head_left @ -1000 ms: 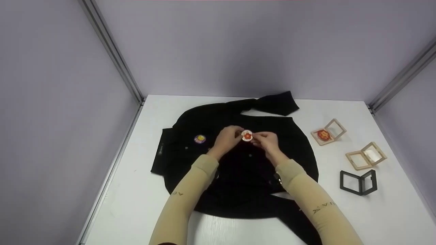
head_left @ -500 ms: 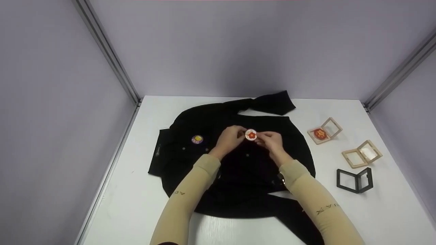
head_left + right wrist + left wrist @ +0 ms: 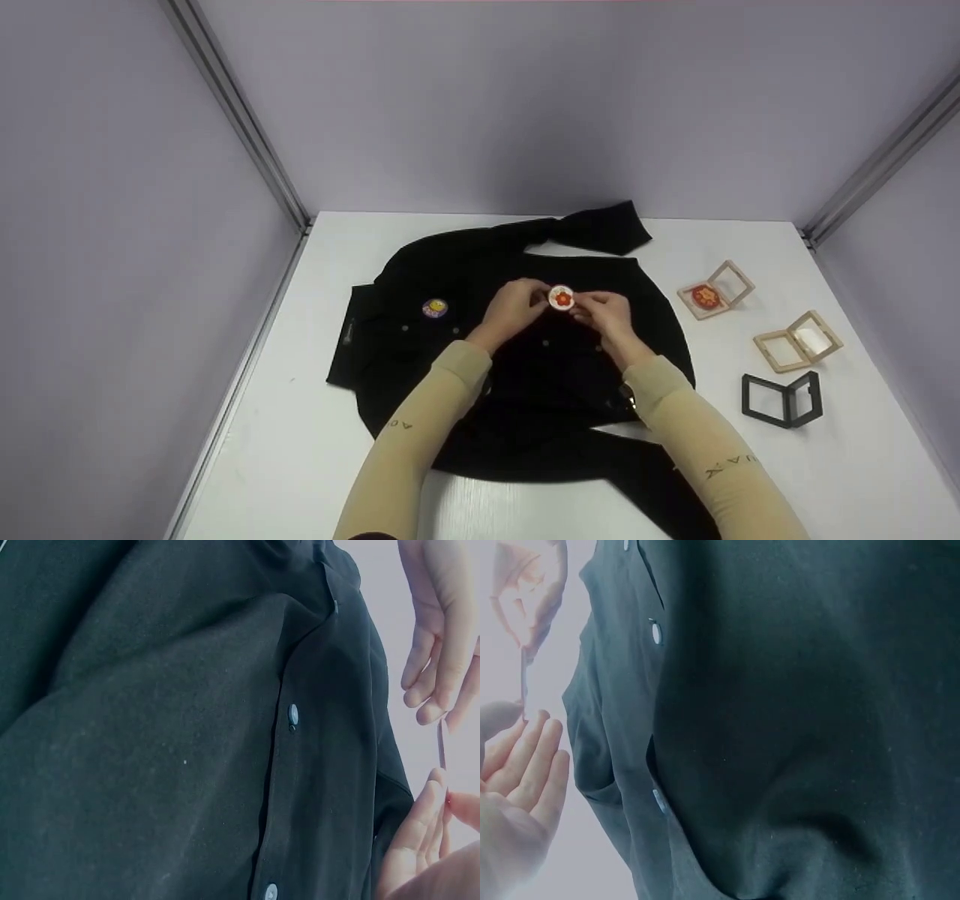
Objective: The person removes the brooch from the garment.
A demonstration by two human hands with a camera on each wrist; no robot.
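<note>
Where the head camera looks: left hand (image 3: 515, 306) and right hand (image 3: 606, 309) pinch opposite edges of the flower badge (image 3: 562, 298), above the shirt (image 3: 465, 259); a purple badge (image 3: 435, 308) lies on the cloth, three open cases (image 3: 787, 405) on the bench (image 3: 285, 420) to the right.
Left wrist: flower badge edge-on, between both hands' fingertips; buttons (image 3: 657, 633) run down the shirt nearby.
Right wrist: same thin edge, barely covered by either pinch.
Slip: I'd worry that one loosened pinch could tip or drop it, since only fingertips hold the rim.
</note>
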